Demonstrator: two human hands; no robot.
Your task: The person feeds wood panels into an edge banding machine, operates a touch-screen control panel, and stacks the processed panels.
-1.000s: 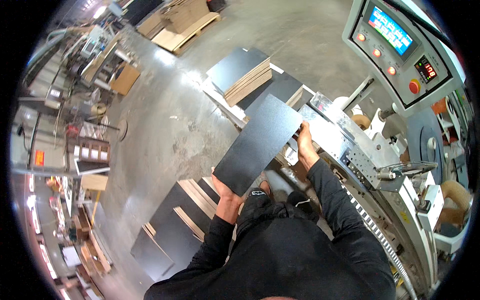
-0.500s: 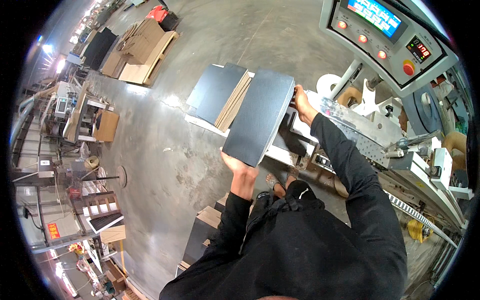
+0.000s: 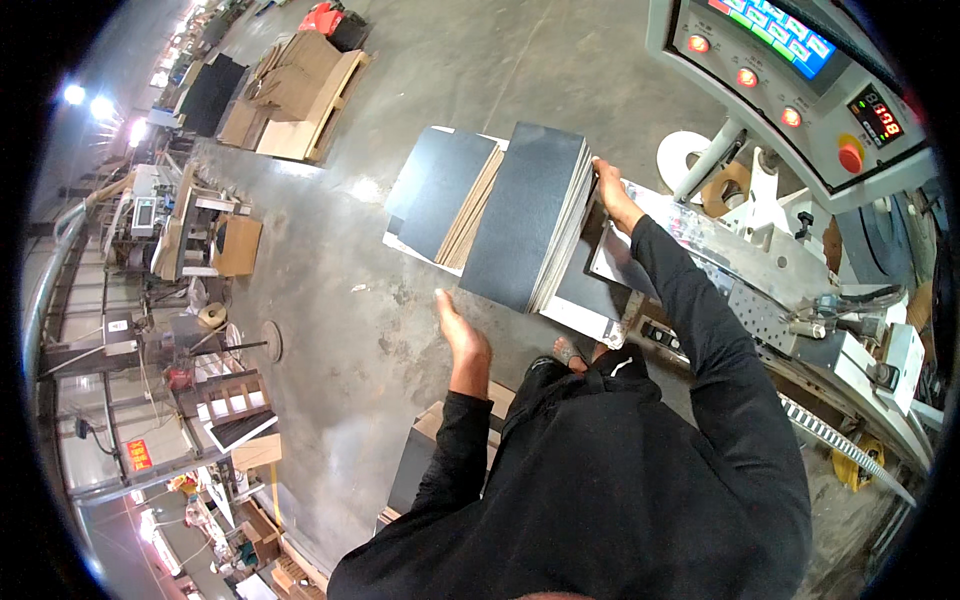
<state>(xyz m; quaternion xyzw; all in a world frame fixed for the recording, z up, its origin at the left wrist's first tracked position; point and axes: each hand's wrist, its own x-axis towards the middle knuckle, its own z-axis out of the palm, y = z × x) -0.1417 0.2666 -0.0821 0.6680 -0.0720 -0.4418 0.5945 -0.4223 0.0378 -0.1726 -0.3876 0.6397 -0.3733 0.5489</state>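
Note:
A stack of dark grey boards (image 3: pixel 522 215) with pale edges rests on a white table (image 3: pixel 580 318) in front of me. Its layers are fanned a little along the right side. My left hand (image 3: pixel 465 340) is off the stack, near its front left corner, with the fingers stretched out and nothing held. At the stack's far right side, my right hand (image 3: pixel 616 196) has its fingers extended, close to the edge; whether it touches is hard to tell. Left of this stack lies another pile of dark boards (image 3: pixel 440 185), its brown edges spread like steps.
A machine (image 3: pixel 770 270) with rollers stands along my right, below a control panel (image 3: pixel 790 95) with lit buttons. A pallet with cardboard (image 3: pixel 310 100) is at the far left. More boards (image 3: pixel 410 465) sit by my left arm. Workbenches line the left wall.
The stack of boards has come down onto the table and fanned out. My left hand has let go and moved away to the left; the right hand has opened beside it.

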